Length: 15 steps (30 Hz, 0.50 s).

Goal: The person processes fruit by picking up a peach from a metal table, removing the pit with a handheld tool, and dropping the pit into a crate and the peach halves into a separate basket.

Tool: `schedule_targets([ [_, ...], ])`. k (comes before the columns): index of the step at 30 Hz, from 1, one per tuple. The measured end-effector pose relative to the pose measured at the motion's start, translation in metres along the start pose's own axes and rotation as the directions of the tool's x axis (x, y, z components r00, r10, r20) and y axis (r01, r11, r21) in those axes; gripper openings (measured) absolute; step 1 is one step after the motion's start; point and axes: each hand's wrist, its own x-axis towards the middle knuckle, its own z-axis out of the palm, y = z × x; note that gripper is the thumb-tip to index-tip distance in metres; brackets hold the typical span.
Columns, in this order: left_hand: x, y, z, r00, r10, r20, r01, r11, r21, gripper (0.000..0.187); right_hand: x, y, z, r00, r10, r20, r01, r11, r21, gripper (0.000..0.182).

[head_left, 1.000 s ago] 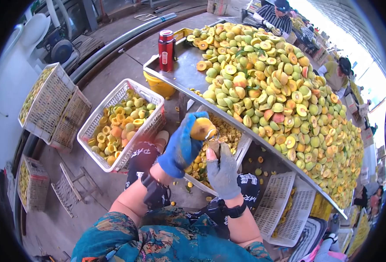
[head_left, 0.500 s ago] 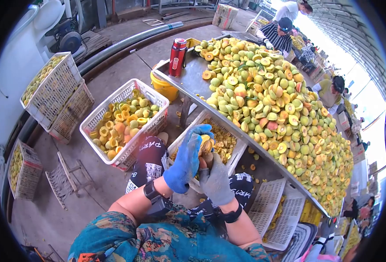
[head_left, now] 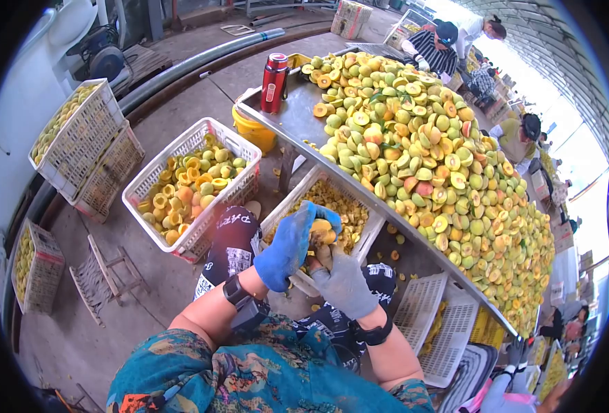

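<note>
In a blue glove, my left hand (head_left: 285,251) is curled around a yellow peach half (head_left: 323,235) in front of my lap. My right hand (head_left: 345,283), in a grey glove, is closed and pressed close against the fruit. Its fingertips meet the peach, and whatever it grips is too hidden to name. Below both hands stands a white crate (head_left: 368,237) of yellow fruit scraps (head_left: 342,206). A large heap of halved peaches (head_left: 414,158) covers the metal table (head_left: 304,124) ahead.
A white crate (head_left: 139,220) of hollowed peach halves stands at my left, near a yellow bucket (head_left: 256,134). A red flask (head_left: 275,84) stands on the table corner. Stacked crates (head_left: 87,148) and a small stool (head_left: 111,275) are further left. Co-workers (head_left: 436,48) sit beyond the heap.
My right hand has turned and shifted slightly right and down against the fruit. My left hand still cups the peach, a little lower. The whole view has shifted slightly.
</note>
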Motion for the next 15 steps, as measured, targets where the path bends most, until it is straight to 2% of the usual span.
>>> schedule_targets([
  [1, 0.001, 0.004, 0.000, 1.000, -0.005, 0.001, 0.005, 1.000, -0.001, 0.050, -0.001, 0.004, -0.001, 1.000, 0.005, -0.001, -0.005, 1.000, 0.001, 0.022],
  [3, 0.006, 0.013, -0.002, 0.990, -0.050, 0.130, 0.010, 0.958, 0.288, 0.054, -0.004, 0.015, -0.001, 0.997, -0.023, 0.079, 0.031, 0.994, -0.104, 0.029],
  [4, 0.011, 0.015, -0.004, 0.991, -0.053, 0.126, 0.014, 0.958, 0.287, 0.054, -0.005, 0.016, -0.002, 0.996, -0.020, 0.083, 0.029, 0.994, -0.102, 0.029],
  [6, 0.019, 0.017, -0.007, 0.949, -0.062, 0.310, -0.057, 0.931, 0.360, 0.053, -0.006, 0.016, -0.004, 0.970, 0.088, 0.225, -0.155, 0.940, 0.304, 0.028],
  [7, 0.020, 0.016, -0.007, 0.950, -0.065, 0.306, -0.052, 0.932, 0.360, 0.053, -0.007, 0.016, -0.006, 0.969, 0.090, 0.229, -0.160, 0.938, 0.307, 0.028],
  [9, 0.025, 0.013, -0.004, 0.906, -0.018, 0.423, -0.071, 0.978, 0.194, 0.050, -0.007, 0.016, -0.009, 0.883, 0.147, 0.445, -0.418, 0.678, 0.604, 0.030],
  [10, 0.028, 0.003, -0.006, 0.899, 0.022, 0.438, -0.069, 0.993, 0.092, 0.047, -0.009, 0.018, -0.008, 0.883, 0.151, 0.446, -0.421, 0.674, 0.607, 0.030],
  [11, 0.031, -0.004, -0.001, 0.898, 0.019, 0.439, -0.066, 0.994, 0.093, 0.047, -0.009, 0.021, -0.006, 0.876, 0.103, 0.472, -0.432, 0.601, 0.672, 0.035],
  [12, 0.033, -0.011, 0.006, 0.891, 0.046, 0.451, 0.060, 0.974, -0.217, 0.044, -0.008, 0.025, -0.005, 0.870, 0.052, 0.491, -0.443, 0.520, 0.730, 0.040],
  [13, 0.033, -0.017, 0.009, 0.889, 0.073, 0.453, 0.186, 0.845, -0.501, 0.041, -0.008, 0.027, -0.005, 0.871, 0.055, 0.489, -0.444, 0.516, 0.732, 0.040],
  [14, 0.034, -0.023, 0.008, 0.909, 0.025, 0.416, 0.252, 0.762, -0.596, 0.044, -0.008, 0.030, -0.005, 0.877, 0.031, 0.479, -0.447, 0.417, 0.791, 0.048],
  [15, 0.033, -0.020, 0.012, 0.909, 0.020, 0.417, 0.257, 0.761, -0.596, 0.044, -0.007, 0.033, -0.006, 0.885, 0.009, 0.466, -0.445, 0.312, 0.839, 0.056],
])
